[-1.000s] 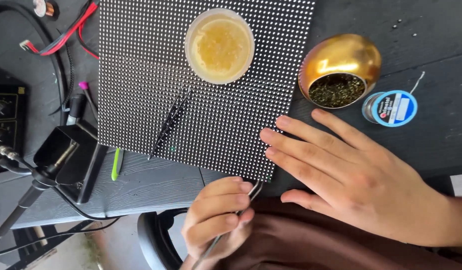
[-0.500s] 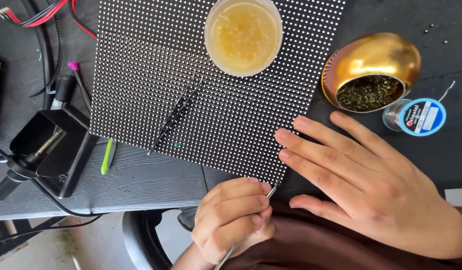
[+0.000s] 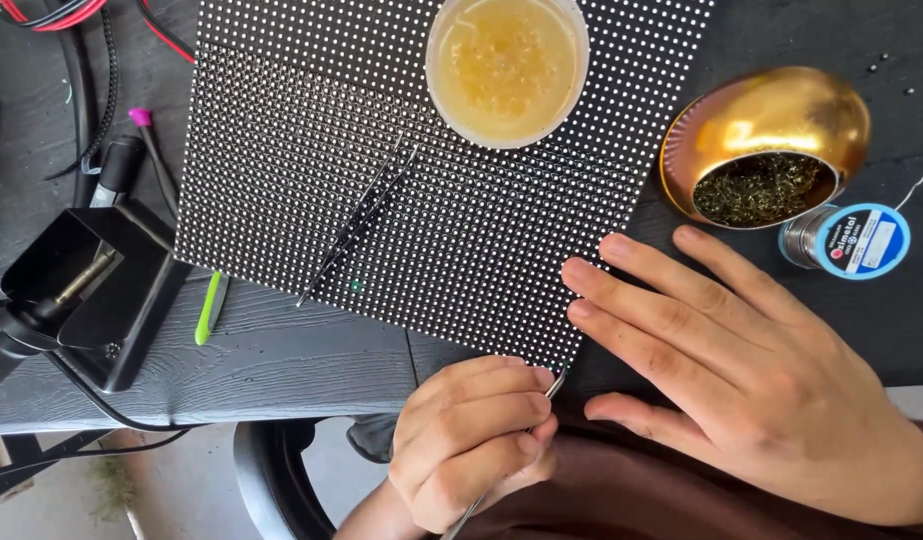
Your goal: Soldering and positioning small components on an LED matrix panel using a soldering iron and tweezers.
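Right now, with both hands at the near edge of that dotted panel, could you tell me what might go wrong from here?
The tub of yellowish paste sits uncovered on the dotted panel; a nudge could tip or slide it. The loose tweezers on the grid might scrape it or roll off. The left hand holds a thin metal tool at the panel's near corner, beside the right hand lying flat, so a slip could prick those fingers.

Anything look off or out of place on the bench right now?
One thing stands out: an open tub of yellow paste and loose tweezers rest directly on the dotted panel. Nothing looks spilled or broken.
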